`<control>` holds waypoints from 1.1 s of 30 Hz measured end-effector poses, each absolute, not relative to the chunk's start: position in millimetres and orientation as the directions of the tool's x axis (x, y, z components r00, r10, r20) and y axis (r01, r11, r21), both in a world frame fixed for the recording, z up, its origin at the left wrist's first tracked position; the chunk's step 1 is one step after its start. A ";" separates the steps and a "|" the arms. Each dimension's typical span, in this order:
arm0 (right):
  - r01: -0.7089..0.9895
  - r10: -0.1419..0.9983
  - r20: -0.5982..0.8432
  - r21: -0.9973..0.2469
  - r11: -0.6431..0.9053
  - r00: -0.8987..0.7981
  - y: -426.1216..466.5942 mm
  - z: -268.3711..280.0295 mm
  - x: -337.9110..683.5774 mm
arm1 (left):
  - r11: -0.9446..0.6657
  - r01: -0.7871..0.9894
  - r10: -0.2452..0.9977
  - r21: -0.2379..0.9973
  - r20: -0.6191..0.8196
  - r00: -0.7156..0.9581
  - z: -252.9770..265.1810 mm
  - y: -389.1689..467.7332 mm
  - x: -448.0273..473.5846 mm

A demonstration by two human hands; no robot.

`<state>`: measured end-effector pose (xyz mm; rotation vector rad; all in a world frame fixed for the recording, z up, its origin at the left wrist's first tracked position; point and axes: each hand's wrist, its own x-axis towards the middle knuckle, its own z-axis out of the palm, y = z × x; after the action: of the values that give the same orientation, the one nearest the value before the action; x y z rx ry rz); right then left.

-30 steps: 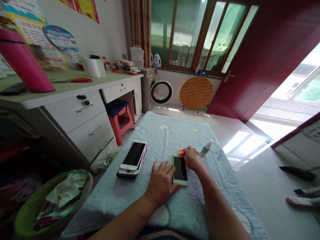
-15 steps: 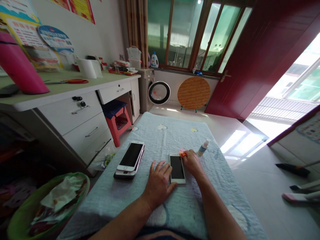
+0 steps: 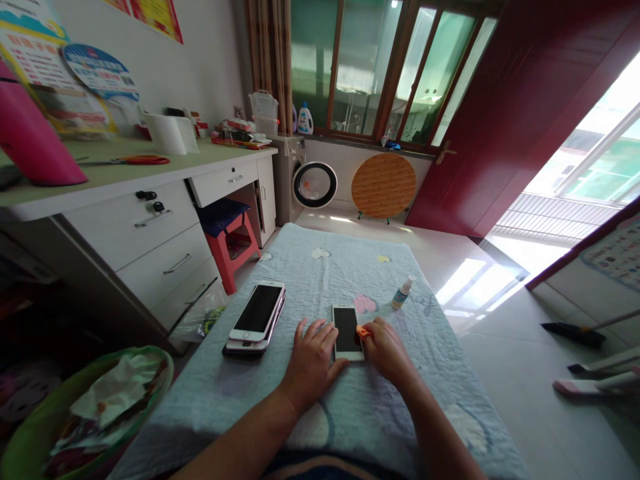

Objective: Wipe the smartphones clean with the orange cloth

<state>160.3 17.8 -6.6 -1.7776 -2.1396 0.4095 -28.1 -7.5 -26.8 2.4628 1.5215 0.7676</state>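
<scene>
A white smartphone [image 3: 344,337] with a dark screen lies face up on the light blue quilted cover [image 3: 330,263]. My left hand [image 3: 310,360] steadies it, fingertips along its left edge and thumb by its bottom edge. Pinched in my right hand [image 3: 389,350] is a small orange cloth [image 3: 363,331], which touches the right side of the screen. A small spray bottle [image 3: 403,293] with a white cap stands beyond my right hand. To the left lies a stack of phones [image 3: 259,310], a white one on top.
At the left stands a white desk [image 3: 145,230] with drawers, and a red stool [image 3: 233,247] beside it. A green waste basket [image 3: 167,363] holds crumpled paper at the lower left. A round wooden tabletop [image 3: 384,185] leans against the far wall. Brooms [image 3: 575,333] lie at the right.
My right hand has brought the orange cloth down from the phone's top right corner to the middle of its right side. My left hand stays at the phone's left edge.
</scene>
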 end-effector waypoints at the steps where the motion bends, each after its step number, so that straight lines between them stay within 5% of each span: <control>1: 0.884 0.984 0.061 -0.432 0.178 -0.168 13.2 -6.4 160.6 | -0.476 0.794 0.869 0.378 0.344 0.357 -26.9 -7.5 -28.3; 16: 0.841 0.978 -0.061 -0.523 0.138 -0.199 -27.6 10.3 163.0 | -0.462 0.799 0.880 0.385 0.311 0.359 -28.9 -6.5 -29.5; 20: 0.776 0.937 -0.120 -0.601 0.194 -0.327 -30.6 24.7 171.4 | -0.474 0.785 0.876 0.399 0.300 0.377 -29.8 -4.5 -31.5; 27: 0.729 0.958 0.096 -0.630 0.268 -0.269 -22.9 24.2 168.8 | -0.493 0.753 0.869 0.436 0.285 0.404 -27.3 -4.6 -35.4; 33: 0.771 0.949 0.064 -0.567 0.289 -0.308 -21.7 4.8 155.6 | -0.501 0.735 0.865 0.458 0.278 0.417 -26.3 -5.2 -36.9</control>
<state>155.6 -21.7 4.8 -1.5467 -2.1736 0.6223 -36.9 -5.2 -26.3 2.4095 1.3956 0.7096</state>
